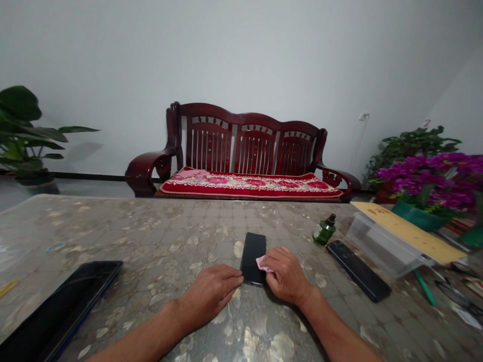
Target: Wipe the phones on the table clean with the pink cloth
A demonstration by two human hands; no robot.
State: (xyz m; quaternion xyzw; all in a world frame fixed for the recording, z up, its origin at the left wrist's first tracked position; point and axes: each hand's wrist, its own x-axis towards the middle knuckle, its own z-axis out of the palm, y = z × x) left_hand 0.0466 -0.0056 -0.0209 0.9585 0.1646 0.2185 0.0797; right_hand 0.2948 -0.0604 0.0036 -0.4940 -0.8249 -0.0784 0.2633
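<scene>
A black smartphone [251, 256] lies face up on the patterned table, its screen dark. My left hand [215, 289] rests beside its lower left corner, fingers close together, the tips holding that edge. Between the bent fingers of my right hand [286, 275] is a small pink cloth [263, 263], pressed on the right side of the screen. Part of the cloth is hidden under the fingers. To the right stand a small green bottle [325, 230] with a black top and, lying near it, a second dark phone [358, 271].
A dark tablet [64, 306] lies at the left, with something yellow [8, 287] beyond it. At right are a clear plastic box [385, 246] under a yellow envelope [407, 231], a green pen [425, 288], glasses and purple flowers [433, 178]. A wooden bench [249, 146] stands behind the table.
</scene>
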